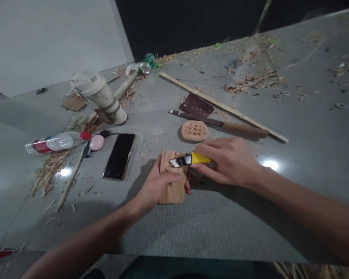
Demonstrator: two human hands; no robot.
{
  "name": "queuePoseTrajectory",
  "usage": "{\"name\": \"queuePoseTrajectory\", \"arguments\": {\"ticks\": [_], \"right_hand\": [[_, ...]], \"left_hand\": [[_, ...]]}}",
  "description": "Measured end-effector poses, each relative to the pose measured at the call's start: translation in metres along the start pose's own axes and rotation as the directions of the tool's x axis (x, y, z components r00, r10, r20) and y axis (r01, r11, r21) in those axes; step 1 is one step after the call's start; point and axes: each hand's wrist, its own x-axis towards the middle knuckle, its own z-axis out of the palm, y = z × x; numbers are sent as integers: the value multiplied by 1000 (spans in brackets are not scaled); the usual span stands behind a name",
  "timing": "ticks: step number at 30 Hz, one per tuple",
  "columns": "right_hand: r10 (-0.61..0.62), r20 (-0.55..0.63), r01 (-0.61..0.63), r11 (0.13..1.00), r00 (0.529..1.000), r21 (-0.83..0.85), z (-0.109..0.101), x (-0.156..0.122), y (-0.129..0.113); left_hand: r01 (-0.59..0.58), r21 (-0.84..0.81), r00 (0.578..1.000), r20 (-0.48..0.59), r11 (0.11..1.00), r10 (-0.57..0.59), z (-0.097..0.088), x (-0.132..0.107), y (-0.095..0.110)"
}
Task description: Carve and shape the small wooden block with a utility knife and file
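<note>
Right hand (pixel 234 161) has fingers (pixel 206 148) closed around a yellow utility knife (pixel 201 157), blade over the far end of a wood block (pixel 172 193). Left hand (pixel 151 190) grips the block, thumb on its upper face. Block is over the table (pixel 163 236), near its front edge; can't tell if they touch. Just beyond is an oval wooden piece (pixel 195 131) with holes, then a wooden-handled tool (pixel 242 129). Phone (pixel 119 157) lies left of the block.

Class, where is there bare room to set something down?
Bare: table between the wooden block and front edge; between right forearm and strip. Crowded: left, with phone, bottle, cup, shavings; beyond the block, with carved piece and long tool.
</note>
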Motion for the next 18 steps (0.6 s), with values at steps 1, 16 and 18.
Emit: {"name": "queuePoseTrajectory", "arguments": {"ticks": [1,16,18], "right_hand": [[7,-8,-7,1000,1000,14,3,0,1],[9,-81,-15,998,997,-66,5,-1,1],[17,-91,-26,995,996,-95,5,0,0]], "left_hand": [[7,-9,1000,-3,1000,-7,0,0,1],[89,-93,987,143,992,-75,-20,20,-6],[96,-96,985,152,991,-81,-20,22,-7]]}}
